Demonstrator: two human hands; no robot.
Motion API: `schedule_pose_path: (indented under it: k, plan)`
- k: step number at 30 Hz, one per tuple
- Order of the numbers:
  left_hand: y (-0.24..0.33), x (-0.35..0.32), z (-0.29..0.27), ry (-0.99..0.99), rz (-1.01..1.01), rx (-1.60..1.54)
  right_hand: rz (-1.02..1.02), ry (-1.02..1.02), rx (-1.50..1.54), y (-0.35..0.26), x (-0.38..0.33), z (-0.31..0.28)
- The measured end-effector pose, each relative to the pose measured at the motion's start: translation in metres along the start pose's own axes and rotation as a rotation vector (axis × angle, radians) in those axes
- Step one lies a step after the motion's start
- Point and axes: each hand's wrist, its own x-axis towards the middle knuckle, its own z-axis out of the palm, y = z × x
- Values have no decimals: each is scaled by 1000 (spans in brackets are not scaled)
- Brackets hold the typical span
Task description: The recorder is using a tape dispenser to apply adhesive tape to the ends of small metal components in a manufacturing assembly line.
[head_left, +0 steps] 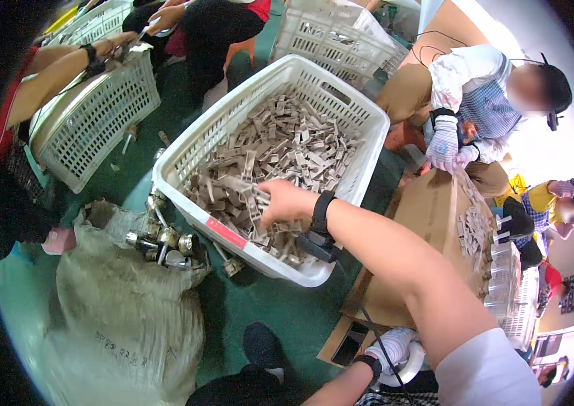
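Note:
My right hand (285, 203), bare, with a black band at the wrist, reaches into a white slatted plastic crate (185, 201). Its fingers close around some small beige-grey plastic parts (300, 145), part of a heap that covers the crate's bottom. A few parts beside the fingertips are blurred. At the lower edge, close to my lap, my left hand (392, 348) wears a striped white knit glove and has its fingers curled at a white ring-shaped object (413, 365). My right upper arm and sleeve pass close by and the ring's far side is hidden.
A woven sack (125, 318) with metal fittings (165, 243) on it stands left of the crate. A cardboard box (422, 223) with more parts on top is at the right, a phone (351, 344) below it. Co-workers sit around; another crate (101, 122) stands at far left.

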Motion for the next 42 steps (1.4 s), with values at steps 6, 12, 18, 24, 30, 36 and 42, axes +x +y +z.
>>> schedule_pose_path:
  k: [6, 12, 18, 24, 30, 36, 42]
  plan:
    - [44, -23, -53, -79, -79, -96, -161, 228, 167, -24, -33, -56]
    - [49, -17, -50, 71, 62, -215, -338, 355, 355, -37, -101, -130]
    - [-45, -4, 13, -53, -125, -525, -73, 599, 270, 2, -259, -210]
    - [-28, -9, 0, -84, -407, -1245, 361, 821, 282, 128, -407, -243]
    - [16, -23, -30, 30, -40, -396, 739, 817, -30, 232, -453, -221]
    - [8, -18, -23, 107, -499, -1183, 975, 452, -126, 231, -442, -249]
    - [-12, -16, -12, 34, -186, -587, 589, 636, -565, 158, -394, -291]
